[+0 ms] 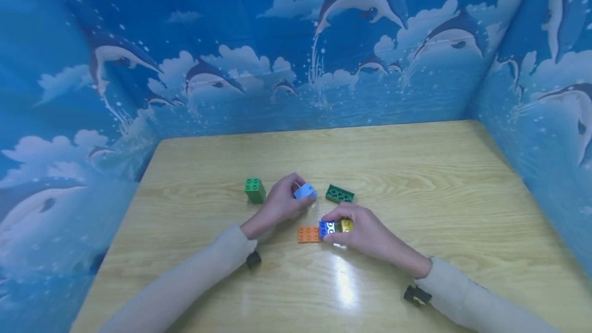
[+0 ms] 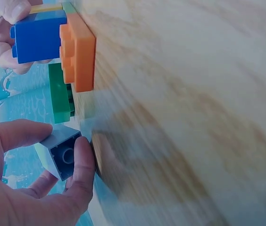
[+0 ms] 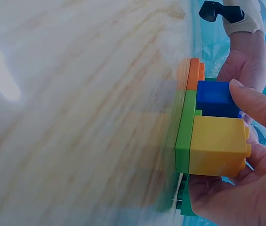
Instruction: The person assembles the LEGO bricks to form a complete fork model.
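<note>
My left hand (image 1: pixel 280 200) pinches a light blue brick (image 1: pixel 305 191) between thumb and fingers; the left wrist view shows its hollow underside (image 2: pixel 67 157). Lower right, my right hand (image 1: pixel 365 230) pinches a dark blue brick (image 3: pixel 216 98), its thumb on the brick's near upper edge. That brick sits over the end of an orange flat brick (image 1: pixel 308 234) and the adjoining light green flat brick (image 3: pixel 186 132). Beside it on the light green piece stands a yellow brick (image 3: pixel 218 146), partly covered by the right hand in the head view.
A dark green brick (image 1: pixel 339 193) lies on the table behind the right hand. To the left of my left hand stands a tall green brick stack (image 1: pixel 255 190). The wood-grain table (image 1: pixel 208 163) is bordered by blue dolphin-print sheets (image 1: pixel 259 102) at the back and sides.
</note>
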Demonstrator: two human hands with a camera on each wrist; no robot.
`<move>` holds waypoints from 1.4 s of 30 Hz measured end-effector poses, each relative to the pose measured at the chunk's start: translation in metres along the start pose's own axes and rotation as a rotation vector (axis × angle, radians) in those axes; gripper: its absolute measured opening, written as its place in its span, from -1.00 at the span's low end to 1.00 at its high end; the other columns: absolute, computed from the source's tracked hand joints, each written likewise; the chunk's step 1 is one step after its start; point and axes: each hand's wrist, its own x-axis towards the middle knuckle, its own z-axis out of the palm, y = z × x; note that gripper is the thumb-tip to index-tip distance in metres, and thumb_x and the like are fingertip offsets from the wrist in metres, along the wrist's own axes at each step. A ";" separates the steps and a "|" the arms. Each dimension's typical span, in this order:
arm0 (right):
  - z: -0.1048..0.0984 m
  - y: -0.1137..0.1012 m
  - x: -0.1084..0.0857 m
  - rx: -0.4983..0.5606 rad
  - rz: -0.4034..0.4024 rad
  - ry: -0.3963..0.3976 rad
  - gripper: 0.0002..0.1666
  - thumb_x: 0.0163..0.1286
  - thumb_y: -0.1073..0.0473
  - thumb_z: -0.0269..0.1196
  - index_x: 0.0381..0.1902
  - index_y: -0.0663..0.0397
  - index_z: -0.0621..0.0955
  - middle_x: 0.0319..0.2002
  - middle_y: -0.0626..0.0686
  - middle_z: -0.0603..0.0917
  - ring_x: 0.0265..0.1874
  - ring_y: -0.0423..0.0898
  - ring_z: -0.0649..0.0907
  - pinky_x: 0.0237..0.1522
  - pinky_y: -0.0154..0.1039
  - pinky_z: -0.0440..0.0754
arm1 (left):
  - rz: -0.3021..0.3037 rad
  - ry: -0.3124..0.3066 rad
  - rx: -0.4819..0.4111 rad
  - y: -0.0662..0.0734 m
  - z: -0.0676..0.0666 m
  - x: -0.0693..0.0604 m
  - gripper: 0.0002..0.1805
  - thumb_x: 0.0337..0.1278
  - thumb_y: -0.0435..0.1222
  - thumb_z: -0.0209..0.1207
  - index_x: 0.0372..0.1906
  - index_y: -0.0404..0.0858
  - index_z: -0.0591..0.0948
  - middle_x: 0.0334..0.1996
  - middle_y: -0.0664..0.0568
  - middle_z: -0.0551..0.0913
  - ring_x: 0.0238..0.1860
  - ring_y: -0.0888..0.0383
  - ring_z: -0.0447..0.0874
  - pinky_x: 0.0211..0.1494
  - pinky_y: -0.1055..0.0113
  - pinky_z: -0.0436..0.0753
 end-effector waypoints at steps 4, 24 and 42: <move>0.000 0.000 -0.001 0.015 -0.006 -0.002 -0.56 0.26 0.05 0.65 0.07 -0.10 0.79 -0.02 -0.20 0.78 0.06 -0.10 0.70 0.24 0.06 0.66 | 0.002 -0.005 -0.005 -0.002 0.000 -0.005 -0.63 0.34 -0.17 0.50 0.09 -0.14 0.62 -0.07 0.01 0.66 -0.05 0.03 0.66 0.01 0.12 0.76; 0.003 -0.003 0.002 0.004 0.021 -0.008 -0.56 0.26 0.07 0.65 0.08 -0.10 0.78 -0.02 -0.19 0.79 0.07 -0.10 0.71 0.25 0.09 0.67 | 0.018 -0.051 -0.081 -0.009 -0.011 -0.030 -0.64 0.23 -0.29 0.57 0.06 -0.11 0.71 -0.11 0.10 0.72 -0.13 0.08 0.69 -0.07 0.16 0.75; 0.004 0.000 -0.002 0.021 0.013 0.005 -0.56 0.25 0.13 0.65 0.08 -0.08 0.78 -0.03 -0.18 0.78 0.06 -0.07 0.70 0.24 0.09 0.67 | 0.150 -0.112 -0.111 -0.016 -0.016 -0.048 -0.57 0.19 -0.44 0.54 0.14 -0.16 0.74 -0.11 0.11 0.75 -0.16 0.11 0.73 -0.08 0.21 0.77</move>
